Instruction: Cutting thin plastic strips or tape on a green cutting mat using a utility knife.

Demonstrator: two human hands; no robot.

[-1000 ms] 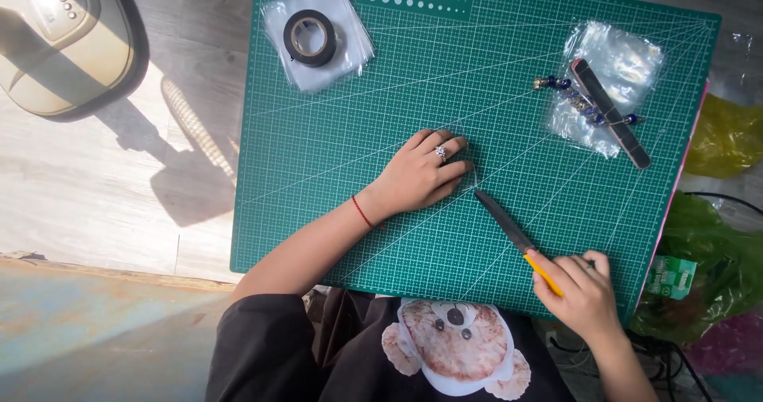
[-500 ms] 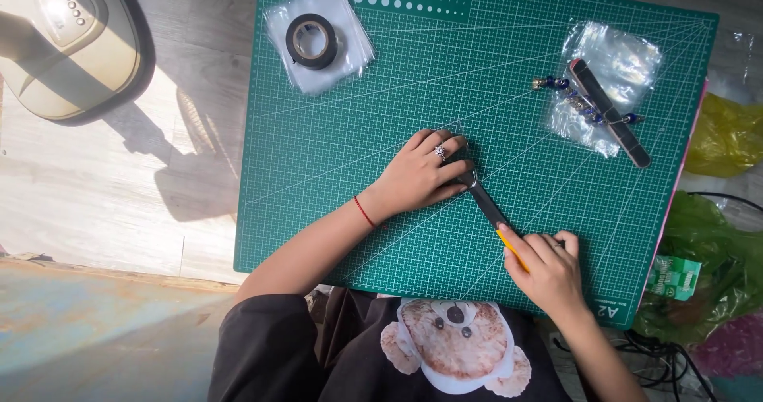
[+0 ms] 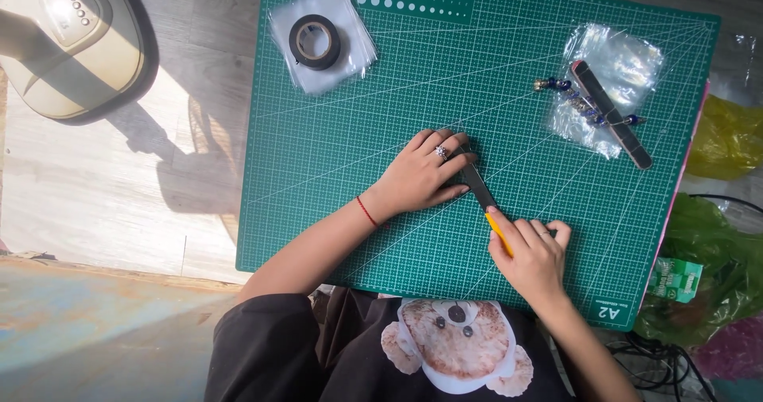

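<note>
Mat (image 3: 358, 172): knife (image 3: 481, 191) nearer left hand (image 3: 421, 175)

Your left hand (image 3: 421, 175) lies flat near the middle of the cutting mat (image 3: 381, 235), its fingertips touching the utility knife (image 3: 483, 202). Your right hand (image 3: 534, 255) grips that knife just to the right, nearer you. A tape roll (image 3: 315, 42) sits on a plastic bag (image 3: 358, 48) at the mat's far left; a nail file (image 3: 612, 114) lies across a beaded string (image 3: 569, 100) at the far right. A lamp (image 3: 67, 44) stands off the mat, left.
</note>
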